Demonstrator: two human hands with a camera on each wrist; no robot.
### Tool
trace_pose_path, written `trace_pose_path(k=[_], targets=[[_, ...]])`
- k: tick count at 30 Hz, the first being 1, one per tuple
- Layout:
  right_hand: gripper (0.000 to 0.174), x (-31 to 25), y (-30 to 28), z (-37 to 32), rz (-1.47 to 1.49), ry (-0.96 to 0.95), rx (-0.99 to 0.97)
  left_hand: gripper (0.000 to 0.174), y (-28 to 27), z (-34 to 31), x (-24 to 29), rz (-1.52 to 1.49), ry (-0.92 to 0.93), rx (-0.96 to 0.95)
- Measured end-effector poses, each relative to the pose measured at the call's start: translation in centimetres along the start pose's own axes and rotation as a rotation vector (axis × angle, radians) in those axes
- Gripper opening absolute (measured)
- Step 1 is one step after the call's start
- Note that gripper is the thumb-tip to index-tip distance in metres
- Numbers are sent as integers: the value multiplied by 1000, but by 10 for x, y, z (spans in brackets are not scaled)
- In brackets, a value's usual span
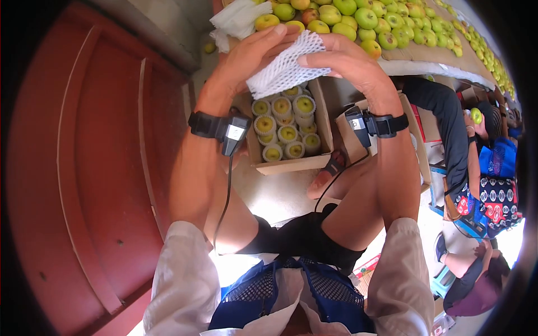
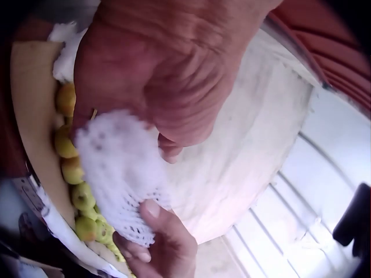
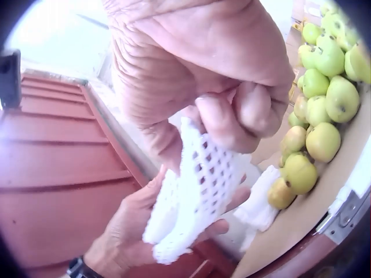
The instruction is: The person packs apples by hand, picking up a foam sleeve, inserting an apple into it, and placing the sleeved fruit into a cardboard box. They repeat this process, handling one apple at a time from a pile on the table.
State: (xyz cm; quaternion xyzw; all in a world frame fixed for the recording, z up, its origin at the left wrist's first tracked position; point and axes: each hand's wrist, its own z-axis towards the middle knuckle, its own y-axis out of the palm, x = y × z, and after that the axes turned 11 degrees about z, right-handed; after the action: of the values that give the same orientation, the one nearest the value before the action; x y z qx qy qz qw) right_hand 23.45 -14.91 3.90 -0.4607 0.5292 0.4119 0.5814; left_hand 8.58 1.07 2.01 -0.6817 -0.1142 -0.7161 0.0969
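Note:
A white foam net sleeve (image 1: 288,66) is stretched between the hands, above a box of wrapped apples. The right hand (image 1: 350,59) pinches one end of it between thumb and curled fingers. The left hand (image 1: 246,59) lies along the other end. In the right wrist view the sleeve (image 3: 197,191) looks flattened, and the left hand (image 3: 130,226) is behind it with fingers spread loosely. The left wrist view shows the right hand's thumb (image 2: 159,217) pressing the mesh, with the left hand (image 2: 156,75) over the sleeve's upper end.
Below the hands stands a cardboard box (image 1: 297,165) of apples in foam sleeves. Loose green-yellow apples (image 1: 367,19) cover the table behind, beside a white foam bundle (image 1: 238,22). A red door (image 1: 112,168) is at left. Other people (image 1: 476,280) sit at right.

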Motion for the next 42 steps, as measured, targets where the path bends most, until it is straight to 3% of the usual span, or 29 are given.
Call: trace_pose_path(k=[8,13,17,25,29,32,42], targets=[[38,8,-11,-2,130,95,-69,45,-8,-8,2,17,-80,-43],[27,9,-4,-2,212,15,-73,35,-17,-17,5,-92,-228,-220],[35,17,-1,0,286,30,-35,36,-16,-23,9,-11,-163,-157],[23,19,3,6,524,81,-89,43,-15,-19,17,44,62,-100],[23,17,4,6,488,85,-71,40,-14,-21,27,21,52,-54],[27,17,7,6,455,-26,-33,39,-12,-18,24,0,81,-5],[35,18,18,10,695,-129,-58,43,-11,-20,22,-144,78,-47]])
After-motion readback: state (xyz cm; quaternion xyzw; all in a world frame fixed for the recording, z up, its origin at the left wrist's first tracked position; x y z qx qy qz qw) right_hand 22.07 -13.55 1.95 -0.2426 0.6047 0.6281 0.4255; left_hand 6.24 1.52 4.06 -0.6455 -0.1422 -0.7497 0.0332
